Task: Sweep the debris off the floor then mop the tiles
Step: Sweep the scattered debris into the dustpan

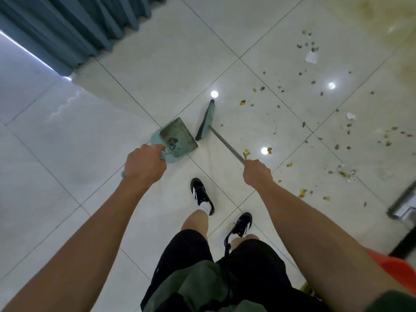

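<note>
My left hand (144, 164) grips the handle of a teal dustpan (177, 137), whose pan hangs over the tiles ahead of me. My right hand (256, 171) grips the grey handle of a teal broom (206, 121); its head sits low, just right of the dustpan. Small brown and yellow debris (315, 104) is scattered over the pale tiles to the right of the broom, with scraps of white paper (311, 56) among it. A yellowish stain (369, 16) marks the floor at the far right.
Blue-grey curtains (67, 25) hang at the upper left. A dark metal object (403, 206) stands at the right edge, and something orange (396, 269) lies at the lower right. My feet in black shoes (202, 195) stand on the tiles between my arms.
</note>
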`<state>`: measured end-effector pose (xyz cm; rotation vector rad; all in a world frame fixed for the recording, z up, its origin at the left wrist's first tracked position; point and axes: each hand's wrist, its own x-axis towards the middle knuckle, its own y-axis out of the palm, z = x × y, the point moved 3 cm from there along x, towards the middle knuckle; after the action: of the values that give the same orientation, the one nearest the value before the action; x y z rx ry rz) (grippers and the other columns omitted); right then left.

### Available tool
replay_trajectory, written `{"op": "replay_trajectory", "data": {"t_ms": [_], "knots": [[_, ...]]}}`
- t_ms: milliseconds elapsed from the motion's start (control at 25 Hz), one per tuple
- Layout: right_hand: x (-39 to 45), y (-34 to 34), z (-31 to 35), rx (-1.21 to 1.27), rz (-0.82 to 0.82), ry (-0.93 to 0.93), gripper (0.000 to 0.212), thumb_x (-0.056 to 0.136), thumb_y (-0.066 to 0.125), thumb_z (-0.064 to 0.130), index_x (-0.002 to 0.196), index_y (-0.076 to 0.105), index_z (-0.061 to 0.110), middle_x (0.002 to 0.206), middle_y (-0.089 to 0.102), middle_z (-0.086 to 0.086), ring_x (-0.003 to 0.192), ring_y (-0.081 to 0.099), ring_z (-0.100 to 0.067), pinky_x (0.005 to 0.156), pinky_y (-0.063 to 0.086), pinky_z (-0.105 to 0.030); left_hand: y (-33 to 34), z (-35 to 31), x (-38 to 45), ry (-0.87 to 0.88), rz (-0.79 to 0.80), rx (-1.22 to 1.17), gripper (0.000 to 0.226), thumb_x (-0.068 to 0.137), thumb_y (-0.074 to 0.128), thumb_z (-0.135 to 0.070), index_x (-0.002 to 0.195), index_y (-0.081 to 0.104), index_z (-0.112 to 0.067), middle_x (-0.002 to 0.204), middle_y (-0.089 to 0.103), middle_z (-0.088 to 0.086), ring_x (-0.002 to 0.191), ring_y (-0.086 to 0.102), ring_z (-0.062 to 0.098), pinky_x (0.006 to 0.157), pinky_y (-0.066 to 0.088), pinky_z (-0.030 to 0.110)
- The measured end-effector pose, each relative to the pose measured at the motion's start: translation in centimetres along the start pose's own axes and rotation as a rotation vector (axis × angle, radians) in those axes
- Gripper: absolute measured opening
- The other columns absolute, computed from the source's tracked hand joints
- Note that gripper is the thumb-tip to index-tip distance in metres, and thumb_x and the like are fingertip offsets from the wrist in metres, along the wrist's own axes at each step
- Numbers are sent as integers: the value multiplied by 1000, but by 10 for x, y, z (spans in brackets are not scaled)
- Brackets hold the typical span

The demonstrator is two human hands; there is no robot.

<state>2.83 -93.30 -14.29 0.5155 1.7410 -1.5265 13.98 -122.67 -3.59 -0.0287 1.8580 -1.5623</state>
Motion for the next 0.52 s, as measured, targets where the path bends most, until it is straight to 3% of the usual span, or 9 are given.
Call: {"op": "replay_trajectory", "data": {"t_ms": [120, 240, 400, 520], "knots": [[-9, 2, -43, 13, 2, 113, 38, 97, 43, 11, 133, 53, 11, 106, 61, -6, 89, 63, -25, 71, 51, -36, -6, -17, 12, 62, 8, -2, 28, 91, 49, -20, 110, 69, -24, 84, 63, 7, 68, 58, 29, 61, 49, 33], [-26, 12, -95, 35, -9, 195, 32, 98, 41, 13, 126, 57, 10, 87, 52, -2, 83, 61, -25, 69, 48, -35, -7, -51, 15, 126, 8, 9, 26, 89, 52, -18, 108, 70, -23, 83, 64, 5, 68, 59, 28, 60, 51, 33], [-45, 15, -140, 98, -28, 255, 28, 97, 44, 11, 120, 60, 9, 86, 52, -3, 76, 57, -25, 67, 50, -35, -7, -102, 8, 197, 17, 62, 22, 90, 52, -18, 104, 68, -23, 82, 63, 4, 66, 57, 25, 57, 46, 32], [-60, 14, -168, 166, -43, 260, 28, 96, 46, 11, 121, 58, 10, 92, 57, -6, 83, 62, -27, 69, 51, -35, -11, -140, 4, 267, 10, 125, 23, 91, 53, -20, 108, 68, -22, 86, 66, 5, 67, 59, 26, 59, 49, 32]]}}
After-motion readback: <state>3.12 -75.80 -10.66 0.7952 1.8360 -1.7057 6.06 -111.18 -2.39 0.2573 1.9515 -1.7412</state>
